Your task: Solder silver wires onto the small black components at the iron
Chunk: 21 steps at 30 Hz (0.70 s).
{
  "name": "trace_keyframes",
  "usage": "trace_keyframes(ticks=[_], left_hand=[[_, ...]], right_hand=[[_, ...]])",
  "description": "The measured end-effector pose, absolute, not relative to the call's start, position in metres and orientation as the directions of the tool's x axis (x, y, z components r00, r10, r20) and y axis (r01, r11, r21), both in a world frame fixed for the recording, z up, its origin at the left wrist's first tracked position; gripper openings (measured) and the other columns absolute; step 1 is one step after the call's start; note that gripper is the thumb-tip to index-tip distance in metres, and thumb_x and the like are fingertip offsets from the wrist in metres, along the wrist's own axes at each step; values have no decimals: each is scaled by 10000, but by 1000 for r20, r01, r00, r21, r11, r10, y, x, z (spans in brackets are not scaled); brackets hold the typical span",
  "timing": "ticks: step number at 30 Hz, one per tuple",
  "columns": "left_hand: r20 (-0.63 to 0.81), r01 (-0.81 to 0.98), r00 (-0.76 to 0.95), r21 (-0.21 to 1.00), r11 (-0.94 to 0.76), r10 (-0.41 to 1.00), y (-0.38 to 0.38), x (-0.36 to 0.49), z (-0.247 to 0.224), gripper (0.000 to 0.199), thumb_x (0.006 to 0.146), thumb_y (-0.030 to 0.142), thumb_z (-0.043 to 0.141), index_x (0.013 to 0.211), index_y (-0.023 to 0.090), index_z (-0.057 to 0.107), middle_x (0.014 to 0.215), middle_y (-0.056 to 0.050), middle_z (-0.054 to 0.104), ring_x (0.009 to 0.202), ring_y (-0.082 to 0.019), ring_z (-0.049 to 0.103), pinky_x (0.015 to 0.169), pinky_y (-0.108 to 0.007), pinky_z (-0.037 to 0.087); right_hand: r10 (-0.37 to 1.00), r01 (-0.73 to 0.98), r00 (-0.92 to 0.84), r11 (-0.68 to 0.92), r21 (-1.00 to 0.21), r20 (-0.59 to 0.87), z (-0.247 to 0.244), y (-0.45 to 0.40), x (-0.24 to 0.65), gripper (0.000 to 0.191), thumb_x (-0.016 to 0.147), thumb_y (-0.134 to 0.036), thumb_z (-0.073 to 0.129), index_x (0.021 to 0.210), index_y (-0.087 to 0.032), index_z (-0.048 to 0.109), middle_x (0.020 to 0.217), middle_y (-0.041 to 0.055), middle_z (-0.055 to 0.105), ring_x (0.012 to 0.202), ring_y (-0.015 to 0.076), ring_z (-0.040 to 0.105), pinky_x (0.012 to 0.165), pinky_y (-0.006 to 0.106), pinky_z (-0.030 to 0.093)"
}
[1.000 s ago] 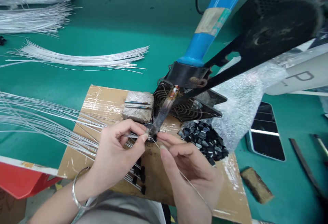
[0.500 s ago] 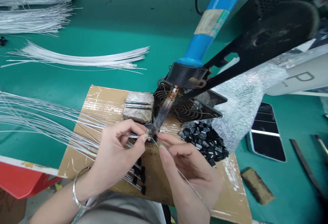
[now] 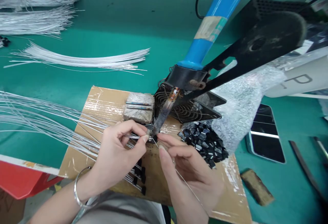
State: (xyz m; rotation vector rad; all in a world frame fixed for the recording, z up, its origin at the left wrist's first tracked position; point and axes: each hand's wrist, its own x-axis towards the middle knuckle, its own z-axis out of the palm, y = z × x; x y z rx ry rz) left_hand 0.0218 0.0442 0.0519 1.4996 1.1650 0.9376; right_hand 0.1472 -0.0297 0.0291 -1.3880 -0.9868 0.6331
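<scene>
My left hand (image 3: 119, 155) is closed in a pinch on a thin whitish wire, right at the tip of a soldering iron (image 3: 165, 110). A small black part (image 3: 154, 138) sits just under the tip, between my two hands. Solder wire (image 3: 188, 185) runs across my right hand (image 3: 193, 174), whose thumb and fingers are closed on it; its free end points at the iron's tip. The exact contact point is partly hidden by fingertips. Below my left hand lie finished-looking wire ends with black connectors (image 3: 142, 174).
A black stand (image 3: 256, 46) holds the blue-handled iron over a fan (image 3: 189, 109). Loose black connectors (image 3: 205, 143) lie right, beside bubble wrap (image 3: 246, 104) and a phone (image 3: 266, 135). White wires (image 3: 84, 58) lie at left. Cardboard (image 3: 99, 104) covers the work spot; a block (image 3: 139, 114) bears two metal rods.
Both hands stay almost in place at the iron's tip. The solder wire in my right hand sits slightly differently, and the whole view has shifted a little.
</scene>
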Motion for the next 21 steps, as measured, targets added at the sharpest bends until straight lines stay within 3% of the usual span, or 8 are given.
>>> trace_keyframes(ticks=[9,13,18,21], left_hand=[[14,213,249,975,-69,968,43,21,51,106,813,141,639,718,141,685,795,-40,737,678,-110,632,576,-194,445],[8,219,246,974,-63,969,43,21,51,106,808,147,635,716,138,687,793,-46,737,649,-112,627,518,-194,415],[-15,213,246,976,-39,969,43,21,51,99,808,159,637,723,145,685,796,-46,735,688,-132,647,563,-211,455],[-6,222,244,974,-50,970,43,21,50,104,809,171,637,720,147,685,800,-49,737,674,-132,645,555,-218,446]], right_hand=[[833,229,515,91,-969,201,25,-31,144,145,888,-171,725,790,-206,624,1103,0,760,999,92,730,875,154,555],[830,270,508,100,-958,230,25,-33,144,147,883,-157,724,795,-205,617,1099,7,761,1002,108,732,869,185,555],[820,273,531,75,-959,215,27,-32,141,143,901,-185,707,786,-189,622,1099,65,761,1003,167,736,864,264,568],[815,289,524,103,-952,247,26,-31,140,128,883,-170,721,794,-190,632,1097,61,763,991,164,740,850,246,573]])
